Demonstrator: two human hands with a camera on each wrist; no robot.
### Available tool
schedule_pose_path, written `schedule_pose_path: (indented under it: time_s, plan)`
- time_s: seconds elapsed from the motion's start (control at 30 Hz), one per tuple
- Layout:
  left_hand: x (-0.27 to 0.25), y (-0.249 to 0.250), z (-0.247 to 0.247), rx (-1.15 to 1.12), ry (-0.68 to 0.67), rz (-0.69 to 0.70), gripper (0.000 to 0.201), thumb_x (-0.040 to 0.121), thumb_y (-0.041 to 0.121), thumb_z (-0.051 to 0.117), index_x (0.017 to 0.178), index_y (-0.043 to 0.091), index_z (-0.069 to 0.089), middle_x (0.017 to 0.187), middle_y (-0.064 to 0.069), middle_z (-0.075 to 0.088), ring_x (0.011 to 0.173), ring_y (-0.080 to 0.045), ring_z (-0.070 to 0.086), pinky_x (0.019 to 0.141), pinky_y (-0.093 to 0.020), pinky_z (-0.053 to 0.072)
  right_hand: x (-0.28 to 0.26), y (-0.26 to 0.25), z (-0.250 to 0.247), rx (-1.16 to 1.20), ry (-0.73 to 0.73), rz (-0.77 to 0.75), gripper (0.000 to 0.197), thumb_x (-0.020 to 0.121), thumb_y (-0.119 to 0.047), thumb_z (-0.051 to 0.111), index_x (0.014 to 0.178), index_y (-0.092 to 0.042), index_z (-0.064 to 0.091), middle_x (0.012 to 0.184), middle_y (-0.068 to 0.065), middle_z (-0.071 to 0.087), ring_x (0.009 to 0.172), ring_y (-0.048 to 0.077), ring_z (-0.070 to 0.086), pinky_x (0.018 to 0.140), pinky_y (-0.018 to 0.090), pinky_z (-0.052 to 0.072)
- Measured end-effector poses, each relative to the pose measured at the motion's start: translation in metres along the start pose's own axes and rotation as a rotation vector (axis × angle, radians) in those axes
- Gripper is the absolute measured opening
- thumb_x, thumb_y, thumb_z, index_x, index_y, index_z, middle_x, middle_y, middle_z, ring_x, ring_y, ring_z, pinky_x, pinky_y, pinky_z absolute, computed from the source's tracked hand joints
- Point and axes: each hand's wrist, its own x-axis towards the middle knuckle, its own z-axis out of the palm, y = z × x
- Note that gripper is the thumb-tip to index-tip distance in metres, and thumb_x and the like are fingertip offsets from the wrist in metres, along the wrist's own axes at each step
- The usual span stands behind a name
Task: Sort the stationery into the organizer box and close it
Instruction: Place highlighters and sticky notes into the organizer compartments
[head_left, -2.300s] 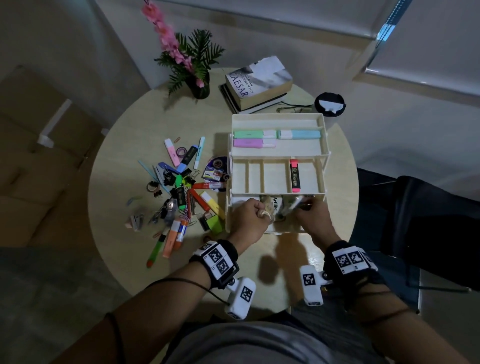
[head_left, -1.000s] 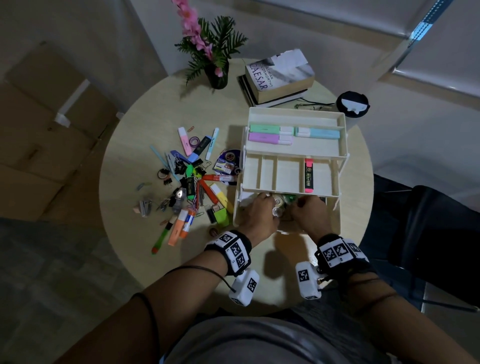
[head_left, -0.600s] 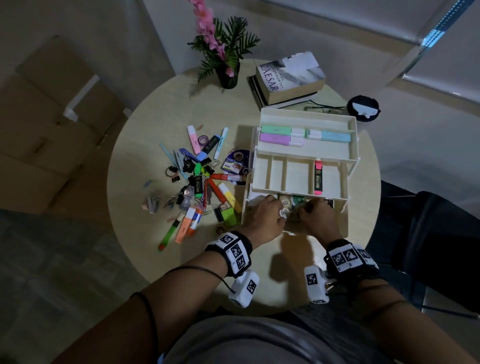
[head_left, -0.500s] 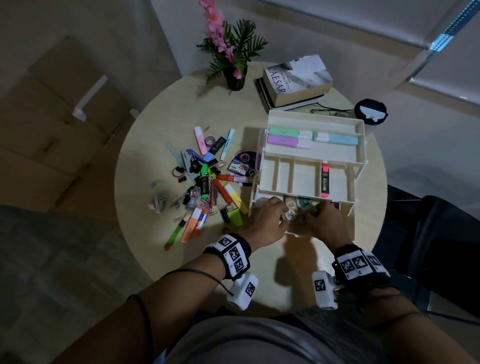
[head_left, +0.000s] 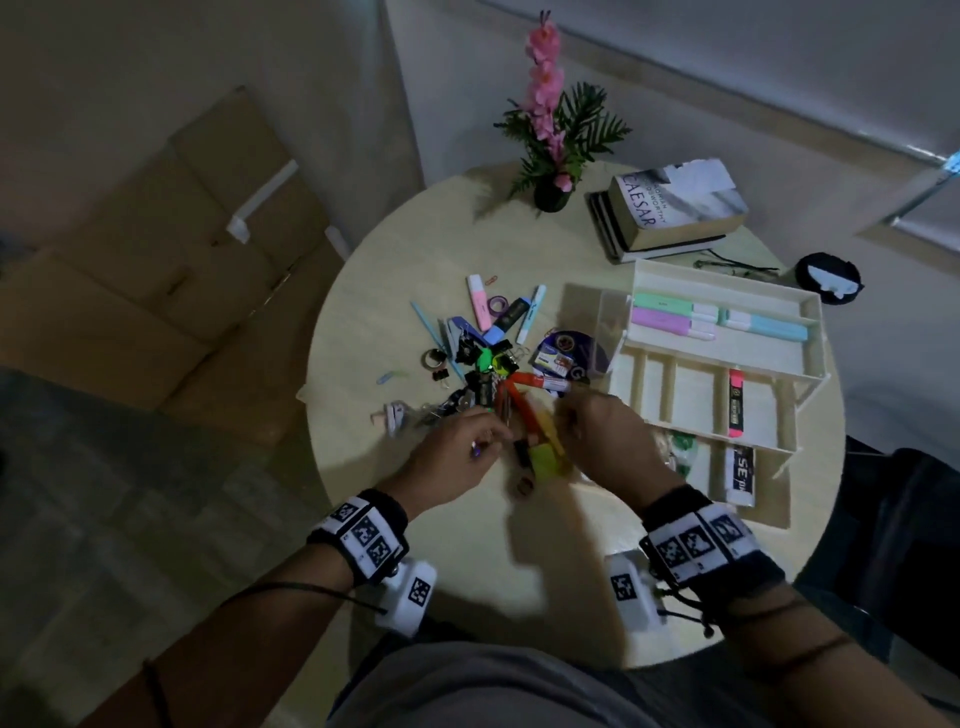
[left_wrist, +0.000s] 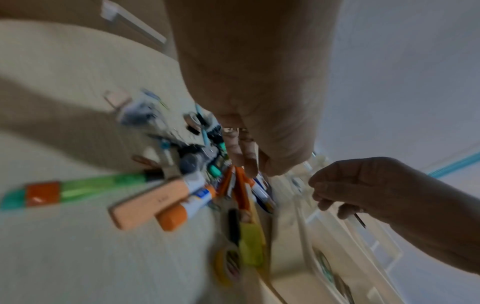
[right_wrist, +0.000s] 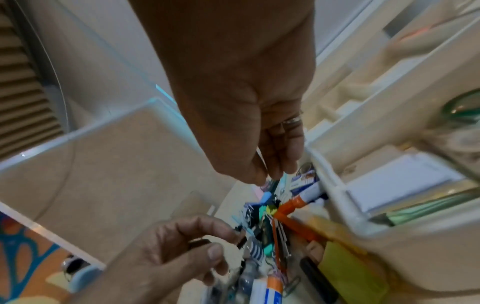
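Now both hands are hovering over the jumbled pile of loose stationery (head_left: 483, 374) on the round pale worktop (head_left: 395, 280), left of the open cream tiered organizer box (head_left: 727, 374). The left hand (head_left: 457, 457) is pinching something small and dark; the right hand (head_left: 608, 436), fingers curled, is reaching nearest the orange marker (right_wrist: 296, 224), whose long axis is running near-to-far. Blur is hiding what exactly either is holding.

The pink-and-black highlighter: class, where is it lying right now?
In the head view, the pink-and-black highlighter lies alone in a right-hand slot of the organizer box's middle tier.
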Motion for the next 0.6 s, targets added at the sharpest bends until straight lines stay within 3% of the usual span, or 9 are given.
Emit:
schedule_pose_path:
  time_s: [0.07,0.13,0.2,0.27,0.37,0.5,0.6]
  plan:
    - [-0.009,-0.018,-0.020,-0.012,0.000,-0.044,0.016,0.098,0.017,0.062,0.107,0.027,0.070,0.110,0.012,0.065,0.100,-0.004,0.064,0.086,-0.031,0.056,0.021,-0.019,0.009,-0.013,0.008,-0.044,0.026,0.097,-0.017,0.060,0.119,-0.015,0.072,0.112,0.012,0.071,0.094,0.034,0.070,0.072,0.038,0.055]
    - [-0.018,-0.033,-0.037,-0.008,-0.004,-0.077,0.019,0.097,0.012,0.064,0.108,0.026,0.070,0.109,0.013,0.066,0.098,-0.002,0.063,0.083,-0.024,0.053,0.044,-0.030,0.017,-0.017,-0.002,-0.039,0.034,0.098,-0.015,0.057,0.130,-0.015,0.068,0.119,0.013,0.067,0.098,0.034,0.069,0.072,0.035,0.053]
    - [-0.028,-0.046,-0.052,0.009,-0.003,-0.089,0.019,0.097,0.012,0.068,0.109,0.026,0.071,0.107,0.015,0.066,0.092,-0.001,0.062,0.076,-0.017,0.050,0.064,-0.036,0.024,-0.067,-0.048,0.049,0.032,0.097,-0.008,0.054,0.128,-0.008,0.064,0.123,0.017,0.063,0.103,0.036,0.068,0.073,0.033,0.049]
    - [-0.037,-0.058,-0.064,0.007,0.002,-0.099,0.018,0.096,0.012,0.071,0.108,0.025,0.072,0.108,0.014,0.067,0.087,-0.005,0.063,0.074,-0.021,0.053,0.079,-0.033,0.034,-0.103,-0.058,0.125,0.033,0.096,-0.004,0.053,0.127,-0.009,0.062,0.126,0.016,0.062,0.107,0.037,0.069,0.080,0.040,0.055]
    - [-0.049,-0.079,-0.080,-0.001,-0.036,-0.120,0.015,0.098,0.013,0.069,0.111,0.021,0.073,0.108,0.014,0.065,0.086,-0.007,0.064,0.076,-0.024,0.054,0.097,-0.019,0.055,-0.180,-0.009,0.164,0.032,0.096,-0.015,0.051,0.125,-0.016,0.064,0.123,0.014,0.065,0.104,0.035,0.072,0.081,0.047,0.062]
    - [-0.056,-0.103,-0.093,-0.004,-0.064,-0.121,0.014,0.099,0.015,0.068,0.112,0.019,0.072,0.111,0.010,0.069,0.092,-0.003,0.064,0.080,-0.020,0.053,0.099,-0.023,0.061,-0.320,0.000,0.179,0.030,0.098,-0.026,0.054,0.125,-0.023,0.066,0.124,0.012,0.067,0.099,0.035,0.074,0.077,0.045,0.061]
    - [-0.047,-0.112,-0.101,0.011,-0.078,-0.123,0.013,0.099,0.015,0.068,0.112,0.017,0.072,0.111,0.004,0.071,0.094,-0.007,0.066,0.083,-0.028,0.057,0.096,-0.020,0.068,-0.449,0.002,0.176,0.031,0.094,-0.028,0.056,0.123,-0.024,0.066,0.126,0.012,0.065,0.098,0.036,0.073,0.085,0.059,0.059]
